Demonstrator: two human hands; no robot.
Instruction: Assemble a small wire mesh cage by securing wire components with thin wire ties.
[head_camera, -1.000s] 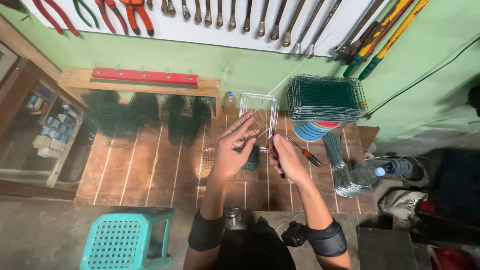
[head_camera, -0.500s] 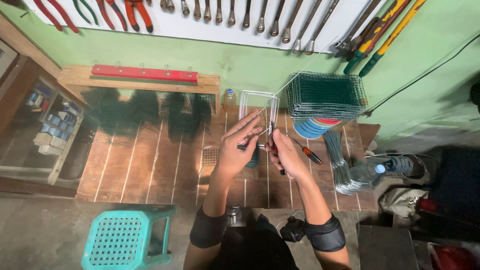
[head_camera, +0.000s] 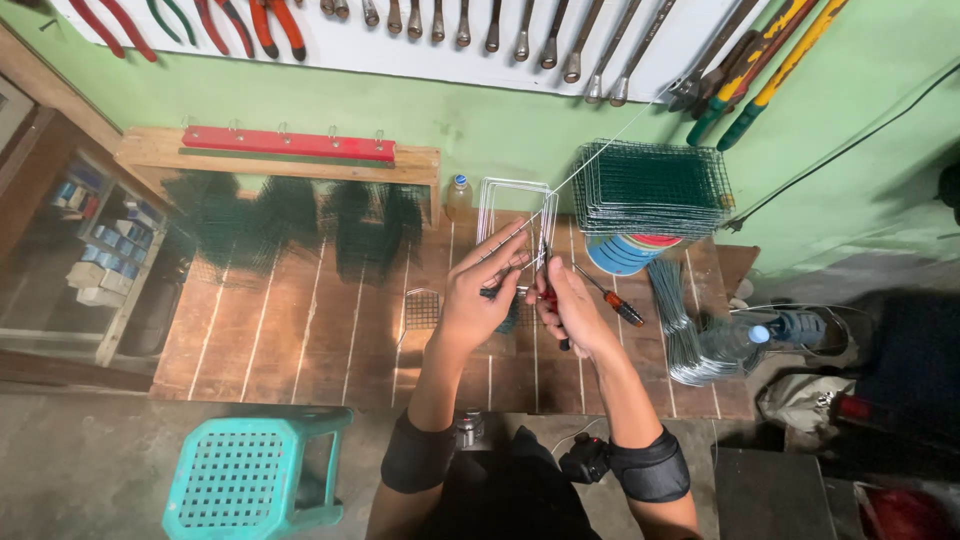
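Hard to see what's pinched here: left hand (head_camera: 478, 292) fingers curl round a thin wire frame (head_camera: 515, 215) standing at 12 o'clock from the hands. Right hand (head_camera: 568, 308) grips what looks like red-handled pliers (head_camera: 549, 297), mostly hidden. One screwdriver (head_camera: 610, 297) at 3 o'clock, one mesh stack (head_camera: 652, 186) beyond it.

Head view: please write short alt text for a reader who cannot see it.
Both hands, left hand and right hand, work a bent wire frame over a wooden workbench; a stack of green mesh panels stands to the right.
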